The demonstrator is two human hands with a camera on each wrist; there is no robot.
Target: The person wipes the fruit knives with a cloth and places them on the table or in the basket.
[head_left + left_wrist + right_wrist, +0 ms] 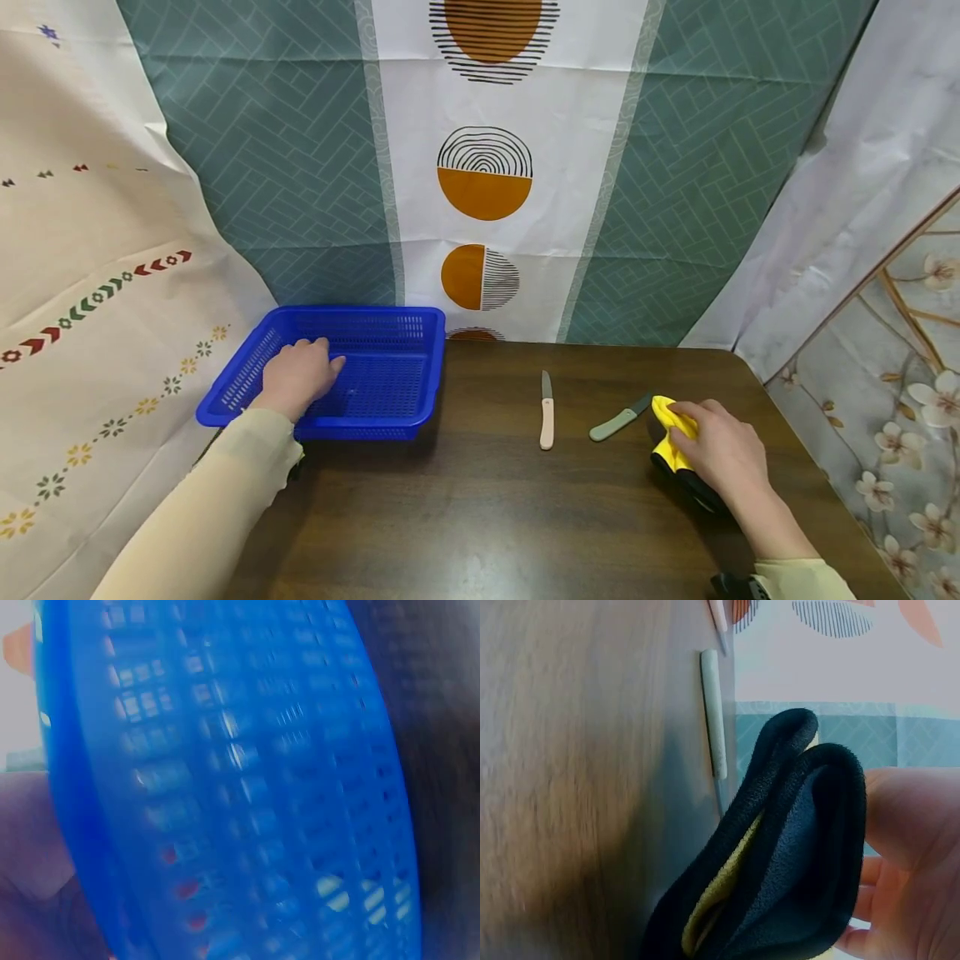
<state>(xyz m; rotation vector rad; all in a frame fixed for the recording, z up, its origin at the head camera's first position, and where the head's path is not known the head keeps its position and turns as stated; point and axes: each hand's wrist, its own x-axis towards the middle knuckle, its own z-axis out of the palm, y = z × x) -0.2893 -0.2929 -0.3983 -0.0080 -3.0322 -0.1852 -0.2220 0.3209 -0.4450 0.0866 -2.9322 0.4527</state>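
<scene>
The blue plastic basket (431, 392) stands at the left of the table, with slotted walls. My left hand (300, 375) reaches over its front rim into it, thumb out to the side and the other fingertips hidden from above. In the left wrist view, part of that hand (30, 862) shows beyond the basket wall (225, 787). At the right, my right hand (723, 442) pinches a folded yellow cloth (675, 429) with black edging. In the right wrist view the cloth's black edges (832, 840) show as loose folds beside the hand (915, 847).
A green-handled knife (618, 422) lies just left of the cloth, its blade toward it. Farther left lies a knife with a pale pink handle (547, 425), blade pointing to the back. Patterned curtains (487, 275) hang behind and beside the brown table (472, 517).
</scene>
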